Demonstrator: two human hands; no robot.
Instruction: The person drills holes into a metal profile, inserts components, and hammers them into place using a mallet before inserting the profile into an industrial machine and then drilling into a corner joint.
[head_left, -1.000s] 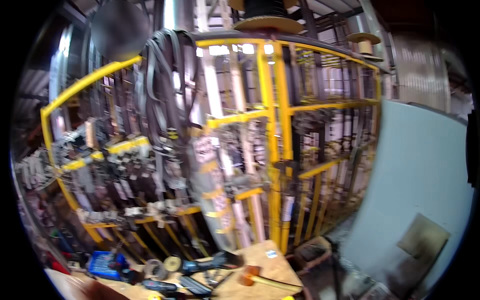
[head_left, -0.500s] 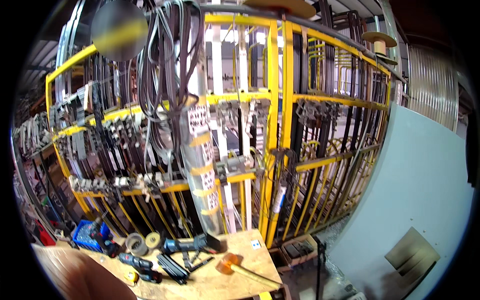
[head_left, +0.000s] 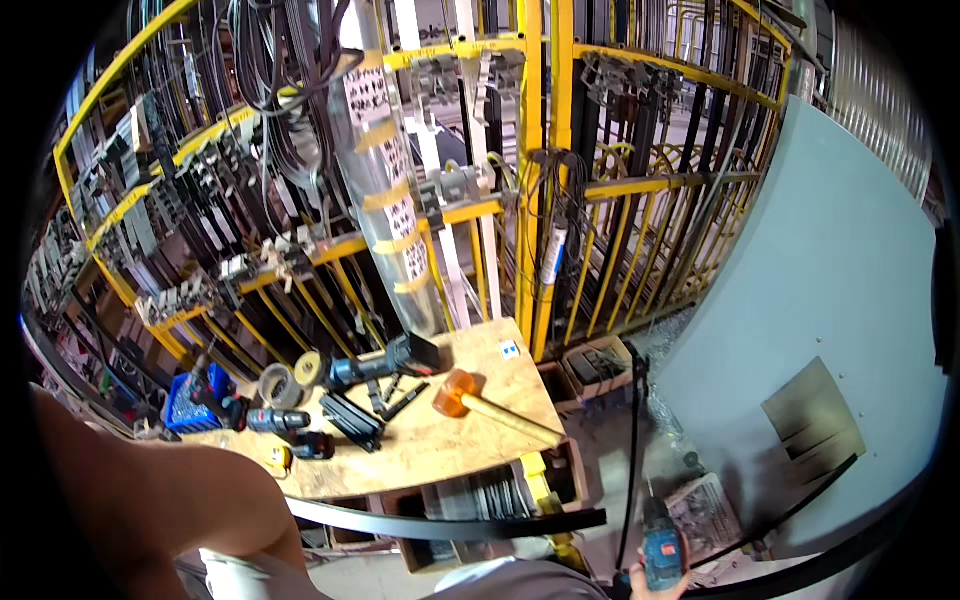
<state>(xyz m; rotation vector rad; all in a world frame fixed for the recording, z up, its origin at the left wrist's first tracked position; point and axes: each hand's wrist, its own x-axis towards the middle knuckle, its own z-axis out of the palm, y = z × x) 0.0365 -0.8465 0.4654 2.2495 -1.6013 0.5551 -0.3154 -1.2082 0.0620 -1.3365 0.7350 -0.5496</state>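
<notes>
At the lower edge my right hand (head_left: 638,582) is wrapped around a blue-and-black cordless drill (head_left: 662,552). Its bit points up and away from me. A long grey strip with a black end (head_left: 450,522) crosses in front of the bench, left of the drill. My bare left arm (head_left: 225,495) fills the lower left, bent and very close. The left hand itself does not show. On the wooden bench (head_left: 490,450) lie an orange-headed mallet (head_left: 456,393), several black strips (head_left: 352,420), and cordless tools, among them a drill (head_left: 280,420) and a longer tool (head_left: 385,362).
Behind the bench stands a yellow rack (head_left: 533,200) full of long profiles. A large pale blue-grey panel (head_left: 760,300) leans at the right. A blue bin (head_left: 190,400) and a tape roll (head_left: 308,369) are at the bench's left. A dark upright bar (head_left: 634,450) rises beside the drill.
The view has tilted down, so the bench and rack sit higher in the picture. My right hand with the drill and the long strip have come into view. More of my left arm shows.
</notes>
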